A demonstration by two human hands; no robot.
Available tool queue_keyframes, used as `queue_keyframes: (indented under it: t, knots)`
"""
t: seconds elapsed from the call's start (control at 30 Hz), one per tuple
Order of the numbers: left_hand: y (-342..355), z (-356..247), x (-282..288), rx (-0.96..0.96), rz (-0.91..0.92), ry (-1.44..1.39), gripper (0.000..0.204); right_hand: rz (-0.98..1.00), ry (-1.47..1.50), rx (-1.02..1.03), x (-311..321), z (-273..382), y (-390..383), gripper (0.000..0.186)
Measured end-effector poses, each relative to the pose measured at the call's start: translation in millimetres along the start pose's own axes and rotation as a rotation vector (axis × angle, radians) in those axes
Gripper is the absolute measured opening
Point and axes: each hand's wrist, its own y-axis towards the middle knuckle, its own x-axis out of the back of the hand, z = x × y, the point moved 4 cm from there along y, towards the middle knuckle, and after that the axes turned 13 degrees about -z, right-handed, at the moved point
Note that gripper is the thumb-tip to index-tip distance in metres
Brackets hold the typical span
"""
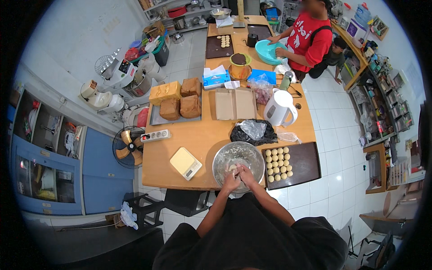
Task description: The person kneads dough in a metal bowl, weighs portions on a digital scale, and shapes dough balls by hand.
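My left hand [231, 180] and my right hand [245, 174] meet over the near part of a wide metal mixing bowl [218, 158], its inside smeared with pale residue. The fingers of both hands are closed and brought close together. A small pale bit shows by the left fingertips; it looks like dough, but is too small to be sure. Just right of the bowl, a dark baking tray [306, 164] carries rows of round yellowish dough balls [278, 163] on its left half. Left of the bowl lies a cream kitchen scale [185, 163].
Beyond the bowl are a black plastic bag [243, 137], a white electric kettle [280, 108] and an open cardboard box [235, 103]. Brown loaves [191, 107] sit on a tray at left, near a power strip [155, 135]. A person in red [310, 40] works at a turquoise basin [265, 53].
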Motion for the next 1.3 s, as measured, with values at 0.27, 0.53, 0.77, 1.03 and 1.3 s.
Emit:
queue_keyframes:
  t: [0.27,0.53,0.77,1.03,1.3]
  knots:
    - [8,-20,30,0.548,-0.185,-0.855,0.081,-0.082,-0.147,0.025,14,14,9,0.037]
    - [-3,-22,9,0.895,-0.102,-1.263,0.043,0.175,-0.276,0.045,-28,41,-37,0.07]
    - [-8,8,19,0.899,-0.138,-0.717,0.035,-0.04,-0.433,0.237,-16,43,-28,0.067]
    - [-16,16,-15,0.825,0.051,-1.052,0.059,0.1,-0.223,-0.061,-11,8,-13,0.051]
    - [-6,9,-4,0.482,-0.167,-0.504,0.054,-0.213,-0.511,0.277,4,34,-14,0.036]
